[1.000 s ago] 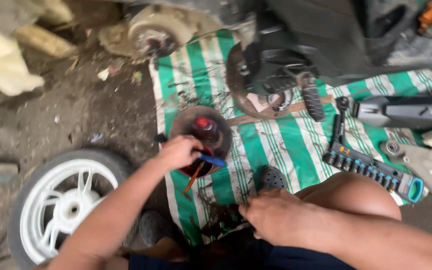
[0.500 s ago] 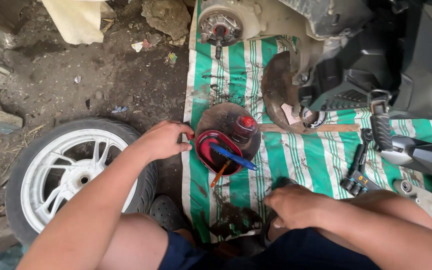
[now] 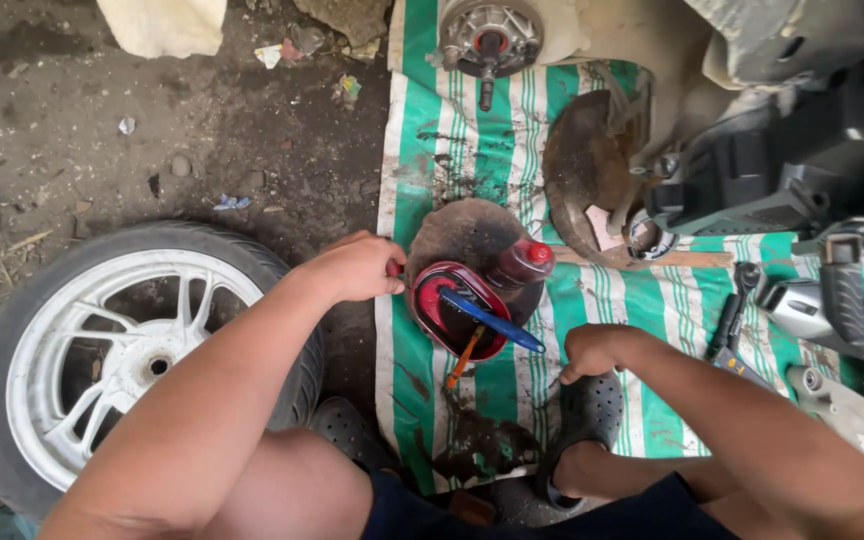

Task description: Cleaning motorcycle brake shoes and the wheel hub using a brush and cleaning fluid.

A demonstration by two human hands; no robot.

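Nearest me, my right hand [image 3: 592, 352] is curled shut above a black sandal [image 3: 592, 410]; whether it holds anything I cannot tell. My left hand [image 3: 357, 266] grips the rim of the red bowl [image 3: 442, 305] near the striped mat's [image 3: 412, 140] left edge. It looks rigid, greasy, slippery; the rim suits gripping. Inside lie a blue-handled tool [image 3: 492, 320] and an orange one [image 3: 464, 355].

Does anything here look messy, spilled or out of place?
Yes. Dark greasy stains smear the green striped mat below the red tray, and scraps of litter lie on the dirt. A white-rimmed wheel lies flat beside the mat.
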